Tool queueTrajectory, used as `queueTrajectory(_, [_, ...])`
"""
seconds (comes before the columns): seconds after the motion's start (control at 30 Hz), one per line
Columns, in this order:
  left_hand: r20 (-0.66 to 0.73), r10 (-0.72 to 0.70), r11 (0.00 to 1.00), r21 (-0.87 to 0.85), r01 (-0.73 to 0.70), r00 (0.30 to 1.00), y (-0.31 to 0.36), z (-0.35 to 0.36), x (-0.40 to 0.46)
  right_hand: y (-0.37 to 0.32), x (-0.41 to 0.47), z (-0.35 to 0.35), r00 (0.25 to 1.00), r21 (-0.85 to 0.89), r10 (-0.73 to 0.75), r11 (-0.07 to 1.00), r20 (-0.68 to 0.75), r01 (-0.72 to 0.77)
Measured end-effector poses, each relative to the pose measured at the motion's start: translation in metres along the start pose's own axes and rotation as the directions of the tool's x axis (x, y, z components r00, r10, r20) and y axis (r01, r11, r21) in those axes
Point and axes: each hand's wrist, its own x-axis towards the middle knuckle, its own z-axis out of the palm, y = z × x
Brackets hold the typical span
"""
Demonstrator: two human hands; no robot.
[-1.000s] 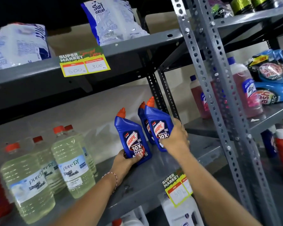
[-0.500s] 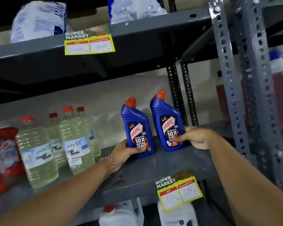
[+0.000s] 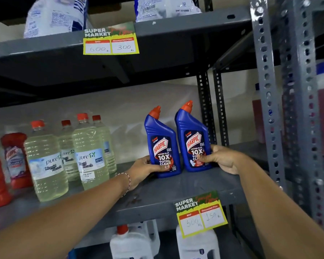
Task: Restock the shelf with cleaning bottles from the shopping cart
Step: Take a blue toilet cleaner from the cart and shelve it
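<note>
Two blue Harpic bottles with orange caps stand upright side by side on the grey middle shelf (image 3: 176, 195). My left hand (image 3: 144, 170) wraps the base of the left Harpic bottle (image 3: 161, 141) from its left side, thumb across the label. My right hand (image 3: 221, 158) grips the lower right side of the right Harpic bottle (image 3: 192, 135), thumb on its label. Both bottles rest on the shelf and touch each other. The shopping cart is out of view.
Several clear liquid bleach bottles (image 3: 91, 156) with red caps stand left of the Harpic pair, red bottles (image 3: 15, 157) beyond them. Detergent bags (image 3: 54, 14) lie on the upper shelf. White jugs (image 3: 133, 243) sit below. Perforated steel uprights (image 3: 267, 109) rise at right.
The right bottle has been set down upright beside the left one. My right hand slid from its upper body to its lower side. The view shifted left and downward.
</note>
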Motion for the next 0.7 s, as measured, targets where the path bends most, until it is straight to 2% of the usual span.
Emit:
queueTrajectory(0.23, [-0.015, -0.016, 0.999, 0.042, 0.017, 1.000, 0.006, -0.001, -0.008, -0.002, -0.004, -0.002, 1.000, -0.016, -0.009, 1.000, -0.013, 0.008])
queueTrajectory(0.37, [-0.014, -0.060, 0.998, -0.010, 0.060, 0.998, 0.013, -0.015, -0.033, 0.000, -0.010, -0.002, 0.994, 0.001, -0.053, 0.999, -0.098, 0.053])
queueTrajectory(0.43, [-0.070, -0.028, 0.999, -0.026, 0.026, 0.997, 0.015, -0.029, -0.064, -0.004, -0.019, 0.005, 0.989, 0.077, -0.078, 0.993, -0.124, 0.088])
queueTrajectory(0.5, [-0.145, 0.042, 0.998, -0.041, -0.048, 0.989, 0.011, -0.053, -0.103, -0.007, -0.028, 0.017, 0.983, 0.105, -0.060, 0.991, -0.171, 0.079])
queueTrajectory(0.53, [-0.185, 0.086, 0.994, -0.052, -0.097, 0.979, 0.009, -0.069, -0.124, -0.009, -0.036, 0.021, 0.977, 0.099, -0.098, 0.988, -0.189, 0.119])
queueTrajectory(0.57, [-0.242, 0.132, 0.988, -0.050, -0.148, 0.961, 0.007, -0.089, -0.145, -0.008, -0.043, 0.022, 0.948, 0.051, -0.171, 0.980, -0.270, 0.191])
queueTrajectory(0.6, [-0.339, 0.180, 0.980, -0.015, -0.197, 0.923, 0.006, -0.110, -0.162, -0.005, -0.047, 0.023, 0.928, -0.034, -0.193, 0.981, -0.318, 0.193])
queueTrajectory(0.63, [-0.453, 0.238, 0.969, 0.055, -0.240, 0.859, 0.004, -0.134, -0.174, -0.006, -0.051, 0.034, 0.881, -0.145, -0.250, 0.967, -0.403, 0.208])
queueTrajectory(0.67, [-0.549, 0.298, 0.953, 0.132, -0.271, 0.781, 0.002, -0.157, -0.181, -0.012, -0.056, 0.059, 0.826, -0.151, -0.282, 0.959, -0.489, 0.238])
queueTrajectory(0.7, [-0.625, 0.336, 0.941, 0.182, -0.286, 0.705, 0.000, -0.178, -0.184, -0.023, -0.060, 0.095, 0.824, -0.097, -0.294, 0.954, -0.484, 0.284])
